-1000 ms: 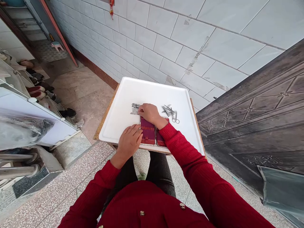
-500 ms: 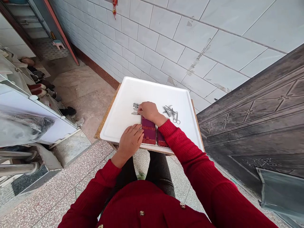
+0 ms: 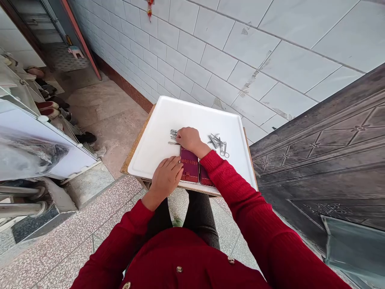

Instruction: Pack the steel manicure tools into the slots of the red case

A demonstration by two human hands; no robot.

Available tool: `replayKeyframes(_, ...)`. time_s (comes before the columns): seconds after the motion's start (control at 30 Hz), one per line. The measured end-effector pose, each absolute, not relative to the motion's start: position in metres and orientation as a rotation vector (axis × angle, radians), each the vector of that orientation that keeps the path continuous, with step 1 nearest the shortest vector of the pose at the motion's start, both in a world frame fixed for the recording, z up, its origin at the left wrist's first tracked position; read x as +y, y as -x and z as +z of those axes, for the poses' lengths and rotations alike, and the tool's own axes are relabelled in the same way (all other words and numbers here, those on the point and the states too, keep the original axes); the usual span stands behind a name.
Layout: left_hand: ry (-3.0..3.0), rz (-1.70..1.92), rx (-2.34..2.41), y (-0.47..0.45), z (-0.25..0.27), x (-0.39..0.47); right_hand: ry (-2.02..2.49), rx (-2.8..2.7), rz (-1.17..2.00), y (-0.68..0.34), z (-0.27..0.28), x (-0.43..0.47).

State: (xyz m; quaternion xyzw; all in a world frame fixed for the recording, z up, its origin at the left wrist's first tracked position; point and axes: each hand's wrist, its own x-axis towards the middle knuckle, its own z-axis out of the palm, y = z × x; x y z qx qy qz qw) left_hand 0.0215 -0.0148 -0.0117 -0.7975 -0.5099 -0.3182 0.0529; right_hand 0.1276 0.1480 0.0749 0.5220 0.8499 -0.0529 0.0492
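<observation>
A dark red manicure case point(image 3: 189, 170) lies open on a white tray point(image 3: 150, 148), its row of small loops showing. My left hand point(image 3: 166, 176) rests flat against the case's left edge, fingers stretched out. Beyond the case's far edge, my right hand point(image 3: 190, 138) is curled down with its fingertips together, beside several small metal grooming tools point(image 3: 173, 133). Whatever those fingertips hold is hidden. Part of the case's right half sits under my right forearm. To the right lies a pile of metal clippers and scissors point(image 3: 219, 143).
The tray sits on a small wooden table point(image 3: 127, 166) against a tiled wall point(image 3: 186, 52). A dark carved door panel point(image 3: 313, 144) stands on the right. On the left is a rack with shoes point(image 3: 49, 108), near a white panel point(image 3: 39, 140).
The view has shifted slightly. My right hand stays by the left group of tools with its fingertips drawn in, and my left hand keeps its place at the case.
</observation>
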Motion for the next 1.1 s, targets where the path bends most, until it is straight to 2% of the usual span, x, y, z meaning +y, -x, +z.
replayKeyframes(0.47,2.439,-0.998,-1.564,-0.022,-0.012,-0.015,-1.497,2.681,-0.216,-0.129,0.075,0.145)
replayKeyframes(1.1,2.415,-0.993,-1.542,-0.022,-0.011,-0.016,-1.458,2.583,-0.006,-0.109,0.07,0.152)
